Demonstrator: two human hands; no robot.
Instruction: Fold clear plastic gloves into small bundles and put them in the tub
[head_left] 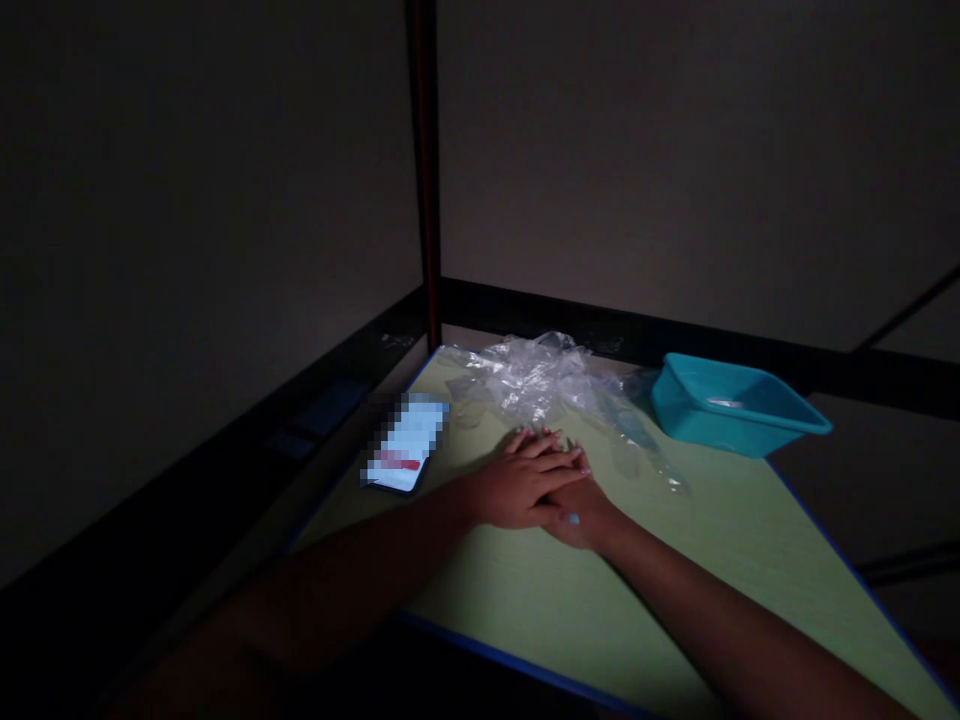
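My left hand (517,488) lies across the top of my right hand (585,507), near the middle of the pale green table (495,590). The left fingers are stretched out and slightly apart, with nothing held in them. Underneath, the right hand rests on the table, its fingers partly covered by the left ones but their tips showing, spread. Just beyond the fingertips lies a crumpled heap of clear plastic (536,375). To the left of my hands is a phone (412,440) with its screen lit.
A turquoise plastic basin (727,435) stands at the table's right edge, with something small and pale inside. Dark walls meet at a corner post (429,180) behind the table. The table has a blue edge.
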